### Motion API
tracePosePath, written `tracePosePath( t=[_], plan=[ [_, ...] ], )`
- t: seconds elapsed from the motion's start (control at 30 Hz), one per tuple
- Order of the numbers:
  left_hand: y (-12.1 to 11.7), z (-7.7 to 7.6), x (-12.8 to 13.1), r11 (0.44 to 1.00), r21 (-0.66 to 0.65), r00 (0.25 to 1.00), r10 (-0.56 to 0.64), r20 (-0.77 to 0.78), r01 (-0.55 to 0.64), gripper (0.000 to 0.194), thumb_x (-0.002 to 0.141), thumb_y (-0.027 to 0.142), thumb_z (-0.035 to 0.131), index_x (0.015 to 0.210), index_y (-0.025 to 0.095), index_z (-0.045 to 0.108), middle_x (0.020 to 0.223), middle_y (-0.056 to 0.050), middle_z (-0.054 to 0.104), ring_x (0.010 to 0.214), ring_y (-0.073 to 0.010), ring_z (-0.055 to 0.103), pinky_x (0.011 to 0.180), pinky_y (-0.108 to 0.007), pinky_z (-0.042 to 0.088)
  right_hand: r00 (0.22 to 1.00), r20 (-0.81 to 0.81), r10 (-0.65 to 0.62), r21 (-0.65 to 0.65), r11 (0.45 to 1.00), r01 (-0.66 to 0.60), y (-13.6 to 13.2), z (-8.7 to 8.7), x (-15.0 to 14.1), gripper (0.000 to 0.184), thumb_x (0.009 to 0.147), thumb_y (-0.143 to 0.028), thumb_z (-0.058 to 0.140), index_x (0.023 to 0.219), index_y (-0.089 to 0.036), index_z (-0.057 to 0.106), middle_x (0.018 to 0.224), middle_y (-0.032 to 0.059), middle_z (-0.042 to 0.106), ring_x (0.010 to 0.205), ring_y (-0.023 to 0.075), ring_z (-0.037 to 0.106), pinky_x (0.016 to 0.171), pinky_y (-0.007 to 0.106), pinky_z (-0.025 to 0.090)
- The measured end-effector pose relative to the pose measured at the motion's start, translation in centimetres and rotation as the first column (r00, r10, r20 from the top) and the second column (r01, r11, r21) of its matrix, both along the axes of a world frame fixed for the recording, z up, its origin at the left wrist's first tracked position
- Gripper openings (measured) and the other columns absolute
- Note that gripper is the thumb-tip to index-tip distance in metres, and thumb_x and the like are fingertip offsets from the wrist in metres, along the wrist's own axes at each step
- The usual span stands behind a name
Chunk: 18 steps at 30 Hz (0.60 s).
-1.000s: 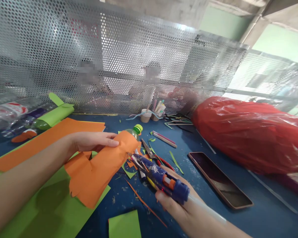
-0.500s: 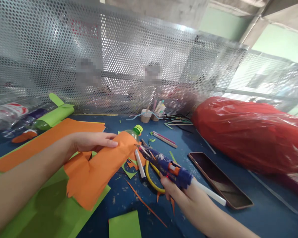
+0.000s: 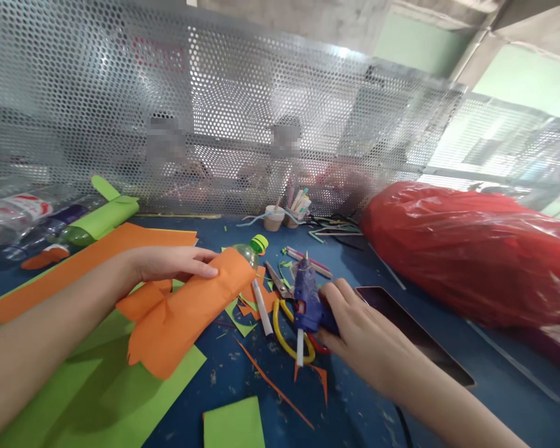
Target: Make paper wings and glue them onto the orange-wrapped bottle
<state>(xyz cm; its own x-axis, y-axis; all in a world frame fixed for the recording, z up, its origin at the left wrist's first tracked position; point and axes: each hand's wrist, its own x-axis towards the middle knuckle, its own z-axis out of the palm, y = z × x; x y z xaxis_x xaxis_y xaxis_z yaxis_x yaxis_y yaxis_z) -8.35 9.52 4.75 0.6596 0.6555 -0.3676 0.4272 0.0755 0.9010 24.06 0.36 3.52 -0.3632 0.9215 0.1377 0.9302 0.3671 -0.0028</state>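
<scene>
My left hand is closed on a plastic bottle with a green cap, tilted to the upper right. Orange paper wraps most of its body, and the fingers behind it are hidden. In my right hand is a blue glue gun, its nozzle pointing up and away and a white glue stick poking out of its back end. The nozzle stands apart from the bottle. Below the gun lie scissors with yellow handles, partly covered by it.
Orange and green sheets lie on the left, beside a green-wrapped bottle and clear bottles. A white marker and paper scraps are mid-table. A phone lies right, partly behind my forearm; a red plastic bag bulges beyond.
My right hand has drawn the glue gun away from the orange paper and turned its nozzle upward. The wrapped bottle has shifted slightly in my left hand.
</scene>
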Motion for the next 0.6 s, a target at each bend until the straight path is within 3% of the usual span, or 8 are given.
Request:
tracePosePath(
  t=[0.07, 0.17, 0.37, 0.5, 0.6],
  plan=[
    [0.1, 0.0, -0.1, 0.999, 0.03, 1.0, 0.014, -0.026, -0.014, 0.074, 0.076, 0.053, 0.069, 0.14, 0.027, 0.043, 0.143, -0.006, 0.052, 0.13, -0.0303, 0.047, 0.096, -0.03, 0.046, 0.994, 0.103, -0.027, -0.063, 0.997, 0.034, 0.6, -0.7, 0.6, 0.018, 0.086, -0.022, 0.063, 0.099, -0.013, 0.054, 0.099, 0.0128, 0.059, 0.083, 0.0295, 0.067, 0.071, 0.042, 0.054],
    [0.1, -0.1, -0.1, 0.997, 0.064, 0.995, 0.047, -0.091, -0.041, 0.086, 0.077, 0.055, 0.067, 0.148, 0.028, 0.028, 0.152, -0.008, 0.04, 0.135, -0.0301, 0.04, 0.1, -0.031, 0.042, 0.991, 0.131, -0.001, -0.138, 0.99, 0.02, 0.9, -1.3, 1.2, 0.025, 0.091, -0.029, 0.06, 0.104, -0.009, 0.055, 0.1, 0.0158, 0.061, 0.09, 0.0328, 0.067, 0.074, 0.045, 0.055],
    [0.0, -0.2, 0.5, 0.996, 0.083, 0.978, 0.047, -0.202, -0.031, 0.084, 0.078, 0.061, 0.062, 0.147, 0.024, 0.03, 0.139, -0.011, 0.054, 0.129, -0.033, 0.047, 0.098, -0.036, 0.043, 0.987, 0.105, 0.124, -0.149, 0.983, -0.108, 0.9, -1.0, 2.7, 0.032, 0.093, -0.04, 0.057, 0.106, -0.012, 0.062, 0.1, 0.0158, 0.065, 0.092, 0.0318, 0.067, 0.079, 0.048, 0.055],
    [0.0, -0.3, 0.6, 0.995, 0.1, 0.974, 0.047, -0.22, -0.025, 0.081, 0.078, 0.061, 0.061, 0.146, 0.026, 0.032, 0.141, -0.009, 0.052, 0.132, -0.0323, 0.043, 0.099, -0.035, 0.041, 0.986, 0.134, 0.095, -0.023, 0.995, -0.093, 0.5, 0.1, 2.2, 0.026, 0.092, -0.04, 0.059, 0.097, -0.015, 0.065, 0.093, 0.0154, 0.067, 0.09, 0.0333, 0.065, 0.078, 0.049, 0.053],
    [0.1, -0.5, 0.5, 0.995, 0.095, 0.975, 0.043, -0.22, -0.022, 0.083, 0.078, 0.06, 0.062, 0.147, 0.027, 0.03, 0.143, -0.008, 0.051, 0.133, -0.0322, 0.041, 0.1, -0.034, 0.041, 0.975, -0.087, 0.204, 0.085, 0.977, -0.197, -0.6, 0.6, 0.0, 0.01, 0.093, -0.024, 0.058, 0.098, -0.018, 0.064, 0.092, 0.0095, 0.069, 0.087, 0.0264, 0.065, 0.077, 0.039, 0.052]
  ],
)
